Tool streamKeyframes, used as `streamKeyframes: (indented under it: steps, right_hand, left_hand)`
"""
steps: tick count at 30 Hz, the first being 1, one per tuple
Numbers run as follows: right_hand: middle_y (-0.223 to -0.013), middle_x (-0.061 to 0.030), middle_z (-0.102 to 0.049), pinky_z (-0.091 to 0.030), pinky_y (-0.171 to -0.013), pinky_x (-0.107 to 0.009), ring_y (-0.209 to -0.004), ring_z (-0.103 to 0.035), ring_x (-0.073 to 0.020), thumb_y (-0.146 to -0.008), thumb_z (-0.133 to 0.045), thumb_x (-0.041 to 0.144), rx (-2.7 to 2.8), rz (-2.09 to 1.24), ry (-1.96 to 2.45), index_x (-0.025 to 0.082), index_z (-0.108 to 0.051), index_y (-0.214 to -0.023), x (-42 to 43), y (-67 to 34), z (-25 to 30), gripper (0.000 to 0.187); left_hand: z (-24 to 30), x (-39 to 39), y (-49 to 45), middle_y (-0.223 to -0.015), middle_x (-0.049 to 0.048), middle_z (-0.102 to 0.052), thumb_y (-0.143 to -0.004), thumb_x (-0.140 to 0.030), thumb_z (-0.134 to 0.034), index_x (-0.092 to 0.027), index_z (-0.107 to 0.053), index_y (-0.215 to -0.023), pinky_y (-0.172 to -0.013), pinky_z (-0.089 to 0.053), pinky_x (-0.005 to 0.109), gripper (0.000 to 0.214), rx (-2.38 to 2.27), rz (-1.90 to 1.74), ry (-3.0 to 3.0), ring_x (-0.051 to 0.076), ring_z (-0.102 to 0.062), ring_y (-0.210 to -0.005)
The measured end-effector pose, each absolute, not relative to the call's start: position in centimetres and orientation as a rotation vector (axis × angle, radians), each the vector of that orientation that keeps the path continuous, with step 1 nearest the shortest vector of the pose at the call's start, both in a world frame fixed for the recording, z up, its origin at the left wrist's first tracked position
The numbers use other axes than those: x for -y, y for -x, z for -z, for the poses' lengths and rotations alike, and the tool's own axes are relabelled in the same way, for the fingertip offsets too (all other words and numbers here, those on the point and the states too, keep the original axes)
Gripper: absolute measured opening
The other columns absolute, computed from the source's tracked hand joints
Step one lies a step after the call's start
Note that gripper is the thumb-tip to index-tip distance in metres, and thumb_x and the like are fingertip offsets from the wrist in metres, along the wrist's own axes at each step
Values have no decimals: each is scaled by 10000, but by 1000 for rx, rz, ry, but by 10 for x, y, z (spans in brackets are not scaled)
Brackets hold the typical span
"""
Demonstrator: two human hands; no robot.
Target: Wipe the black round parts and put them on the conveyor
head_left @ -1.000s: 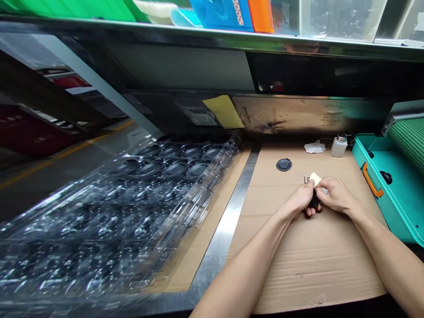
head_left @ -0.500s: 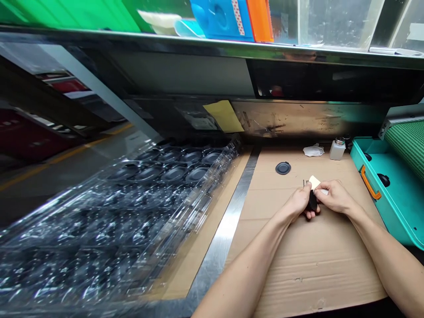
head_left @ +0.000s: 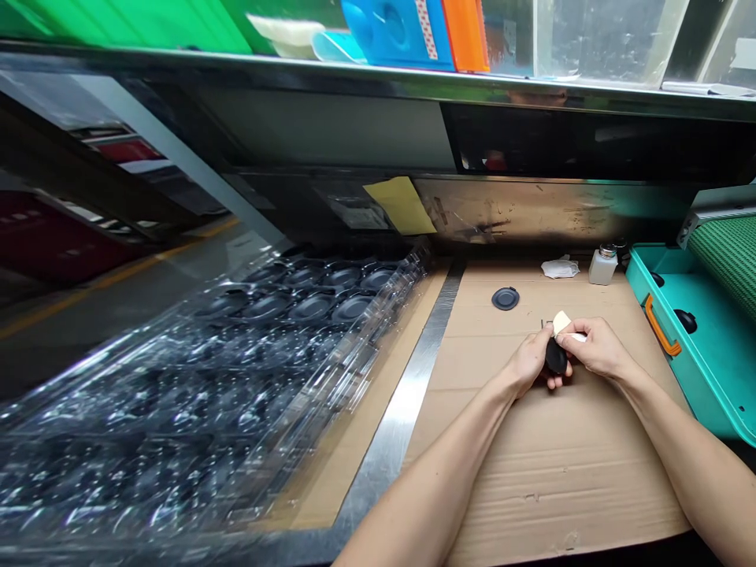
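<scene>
My left hand (head_left: pixel 533 358) is closed around a round black plastic part (head_left: pixel 556 357), its fingertips showing beneath. My right hand (head_left: pixel 598 346) pinches a folded off-white cloth (head_left: pixel 561 321) against the upper edge of that part. Part of the cloth pokes up between the two hands, and another bit shows by the right fingers. Beyond the hands, a round dark disc (head_left: pixel 505 298) with a raised rim lies flat on the cardboard sheet (head_left: pixel 531 480).
At the left stands a clear plastic tray (head_left: pixel 366 346) with several round black parts. A white bottle (head_left: pixel 602 264) and a crumpled white wipe (head_left: pixel 560 268) are at the back. On the right is a teal bin (head_left: pixel 717 370) with an orange handle (head_left: pixel 661 324), beside a green conveyor belt (head_left: pixel 729 256).
The black part has turned in my left hand, so its rounded face shows more. My right hand and the cloth have shifted slightly.
</scene>
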State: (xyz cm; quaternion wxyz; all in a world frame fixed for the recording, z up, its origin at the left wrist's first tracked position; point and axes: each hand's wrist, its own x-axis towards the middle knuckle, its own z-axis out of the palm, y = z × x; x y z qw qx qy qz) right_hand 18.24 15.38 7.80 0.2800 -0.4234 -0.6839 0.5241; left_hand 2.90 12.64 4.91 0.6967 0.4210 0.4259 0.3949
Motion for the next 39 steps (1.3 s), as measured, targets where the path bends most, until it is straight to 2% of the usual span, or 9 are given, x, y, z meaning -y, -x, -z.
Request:
streamKeyframes:
  steps: [6,10,14,19,25,29,34,37,39]
  right_hand:
    - [-518,-2,-643,-463,-511,-220,-496,-625,-152,-824,-548,333,1859,-1401,1163,180,-606,-684,-151,-182,-79,216]
    - [-512,-8,-643,-451,-512,-218,-514,-621,-156,-762,-548,284,1858,-1291,1291,173,-638,-667,-150,-183,-78,172]
    - [-528,-3,-644,-417,-513,-212,-553,-612,-155,-705,-551,262,1899,-1082,1410,170,-674,-641,-152,-186,-81,166]
    - [-677,-21,-699,-415,-578,-232,-663,-626,-174,-689,-583,318,1795,-722,1514,166,-710,-678,-165,-199,-80,199]
    - [-716,-47,-716,-399,-616,-267,-681,-625,-196,-736,-561,344,1813,-447,1646,189,-713,-709,-179,-215,-77,219]
    - [-704,-81,-711,-377,-608,-287,-682,-617,-220,-759,-552,329,1921,-261,1751,199,-731,-739,-182,-226,-75,222]
    - [-749,-107,-704,-394,-671,-324,-761,-624,-262,-798,-556,318,2018,-74,1907,221,-753,-814,-187,-236,-73,220]
    - [-1019,-153,-697,-418,-810,-386,-967,-592,-313,-873,-535,371,2071,137,1791,191,-741,-1023,-182,-228,-73,312]
    - [-1185,-156,-642,-410,-888,-403,-1075,-546,-313,-929,-504,422,2134,178,1583,192,-680,-1191,-174,-215,-71,391]
  left_hand:
    - [-50,-120,-32,-573,140,-641,-948,-629,-273,-74,-639,-611,-376,-444,264,746,-996,-929,-1043,162,-571,-390]
    - [-51,-116,-36,-584,132,-652,-957,-605,-285,-86,-632,-619,-414,-472,258,710,-1039,-947,-1057,151,-581,-416]
    - [-51,-120,-37,-628,132,-668,-985,-529,-287,-76,-641,-739,-418,-475,265,625,-1009,-991,-886,166,-599,-438]
    - [-58,-133,-20,-654,133,-642,-1014,-407,-202,-24,-627,-924,-401,-447,190,579,-817,-940,-364,129,-582,-472]
    - [-62,-138,-9,-680,120,-630,-1006,-382,-267,-2,-598,-1056,-403,-475,164,506,-735,-950,-125,113,-565,-481]
    - [-61,-137,-9,-694,124,-628,-1008,-405,-258,6,-596,-1089,-401,-476,168,539,-730,-950,-118,116,-570,-493]
    - [-62,-136,-11,-686,124,-626,-1008,-416,-241,5,-609,-1054,-413,-468,167,561,-735,-954,-142,113,-562,-499]
    - [-60,-135,-15,-713,143,-647,-1005,-445,-252,-16,-618,-1013,-442,-481,195,564,-756,-1019,-209,132,-582,-530]
    - [-58,-135,-17,-769,162,-670,-1000,-480,-278,-40,-616,-1006,-488,-506,228,555,-761,-1104,-283,157,-616,-578]
